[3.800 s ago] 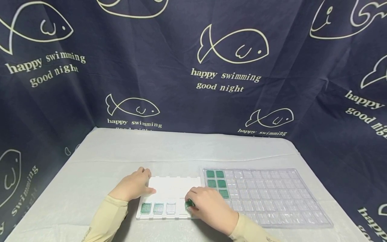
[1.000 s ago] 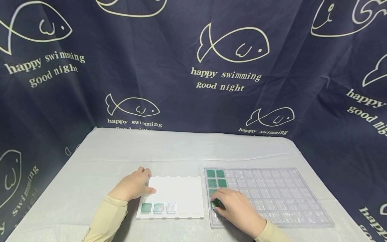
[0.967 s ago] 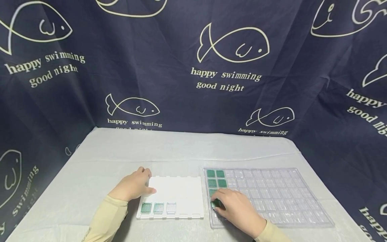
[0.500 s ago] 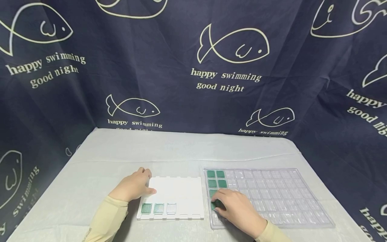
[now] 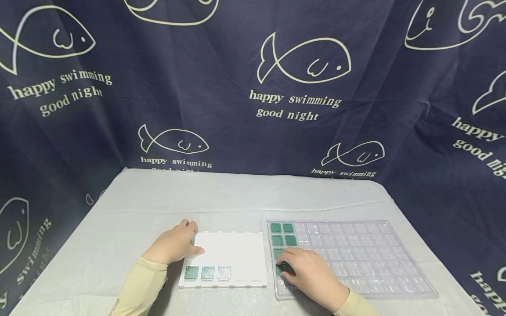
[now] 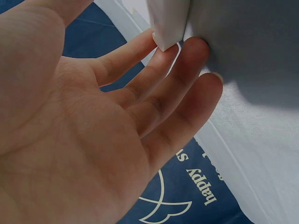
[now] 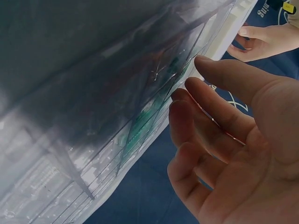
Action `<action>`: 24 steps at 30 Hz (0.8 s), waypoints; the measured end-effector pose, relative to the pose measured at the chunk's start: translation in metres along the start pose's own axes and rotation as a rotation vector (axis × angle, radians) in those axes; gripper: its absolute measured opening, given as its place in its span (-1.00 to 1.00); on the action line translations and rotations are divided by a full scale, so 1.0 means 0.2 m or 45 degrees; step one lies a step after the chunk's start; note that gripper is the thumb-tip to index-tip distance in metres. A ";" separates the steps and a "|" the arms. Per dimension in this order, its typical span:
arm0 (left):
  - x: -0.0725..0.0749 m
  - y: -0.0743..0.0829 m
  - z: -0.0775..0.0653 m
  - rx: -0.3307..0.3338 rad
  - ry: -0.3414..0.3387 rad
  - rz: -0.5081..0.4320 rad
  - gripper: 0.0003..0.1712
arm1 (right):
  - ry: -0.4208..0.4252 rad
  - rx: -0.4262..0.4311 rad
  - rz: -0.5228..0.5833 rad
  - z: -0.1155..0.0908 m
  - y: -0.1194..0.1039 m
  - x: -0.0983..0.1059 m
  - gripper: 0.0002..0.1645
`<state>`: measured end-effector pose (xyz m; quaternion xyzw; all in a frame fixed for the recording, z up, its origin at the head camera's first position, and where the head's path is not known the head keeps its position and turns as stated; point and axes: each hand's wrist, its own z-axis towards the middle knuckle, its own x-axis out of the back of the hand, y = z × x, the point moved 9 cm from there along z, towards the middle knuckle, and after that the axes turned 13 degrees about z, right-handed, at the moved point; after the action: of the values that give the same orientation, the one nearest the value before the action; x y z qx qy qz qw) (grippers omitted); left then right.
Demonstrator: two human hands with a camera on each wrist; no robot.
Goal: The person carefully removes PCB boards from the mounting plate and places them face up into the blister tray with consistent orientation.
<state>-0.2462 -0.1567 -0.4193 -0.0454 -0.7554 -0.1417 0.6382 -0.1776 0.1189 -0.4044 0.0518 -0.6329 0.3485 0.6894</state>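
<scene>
In the head view my left hand [image 5: 175, 243] grips the left edge of a white board [image 5: 229, 250], thumb on top and fingers at the far corner. In the left wrist view those fingers [image 6: 196, 56] extend against the corner. Three small square grid boards lie along the white board's near side: two green [image 5: 191, 273] and one paler [image 5: 224, 273]. My right hand [image 5: 310, 274] is over the left end of a clear tray [image 5: 356, 252]. Thumb and fingertips stand apart beside a small green circuit board [image 5: 279, 268] in a compartment. In the right wrist view green boards [image 7: 142, 121] show through the tray wall.
Several more green boards [image 5: 288, 228] fill compartments in the tray's far left corner. The other visible compartments hold nothing. A white cloth [image 5: 245, 193] covers the table. Behind it hangs a dark blue curtain [image 5: 237, 87] with fish drawings.
Earlier my right hand held a green board over the white board, then moved right to the tray. The green board now lies flatter in its compartment. My left hand has stayed put.
</scene>
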 end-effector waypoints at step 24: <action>0.01 0.00 -0.01 0.002 -0.002 -0.007 -0.36 | -0.012 -0.018 -0.022 0.00 0.00 0.00 -0.68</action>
<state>-0.2453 -0.1566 -0.4171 -0.0428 -0.7563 -0.1427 0.6371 -0.1774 0.1183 -0.4051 0.0542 -0.6380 0.3380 0.6898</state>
